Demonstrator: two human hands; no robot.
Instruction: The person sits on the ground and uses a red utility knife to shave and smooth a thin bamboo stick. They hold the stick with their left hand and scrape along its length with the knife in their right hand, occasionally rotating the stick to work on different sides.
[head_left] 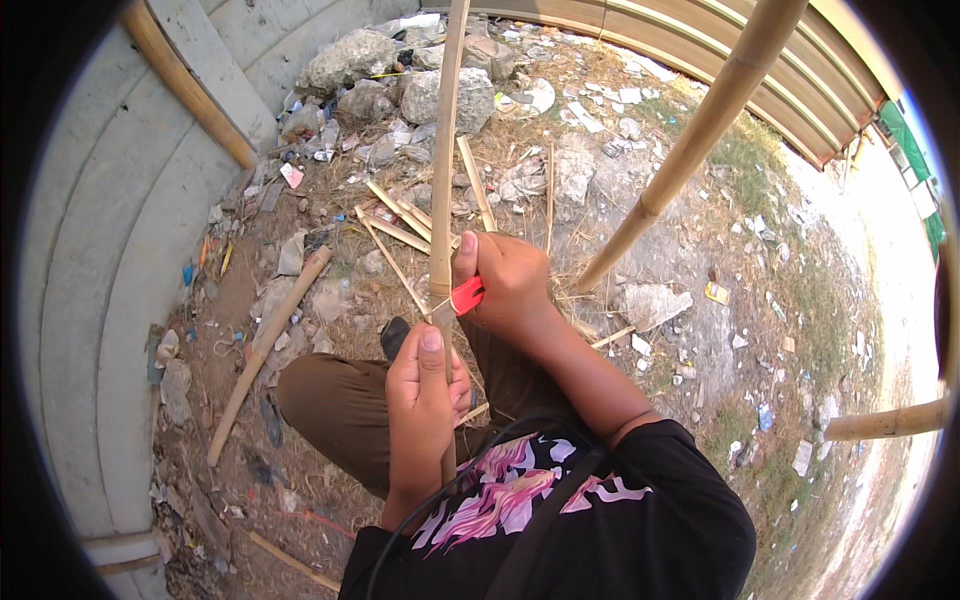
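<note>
Left hand (425,385) is gripping the bamboo strip (446,150) before the torso (590,520); right hand (510,280) is clasping a red-handled knife (467,296) against it. Loose slats (476,184) are lying beyond, apparently done; this strip is seemingly awaiting further trimming.

An open-air, littered dirt yard is indicated by sunlit bare ground (240,295) strewn with rocks (350,60), scraps of litter (802,458) and patchy grass (750,165), bordered by a grey panel wall (150,235) and ribbed fencing (820,100).

Smooth bamboo strip (446,150), glossy plastic handle (467,296)
</note>
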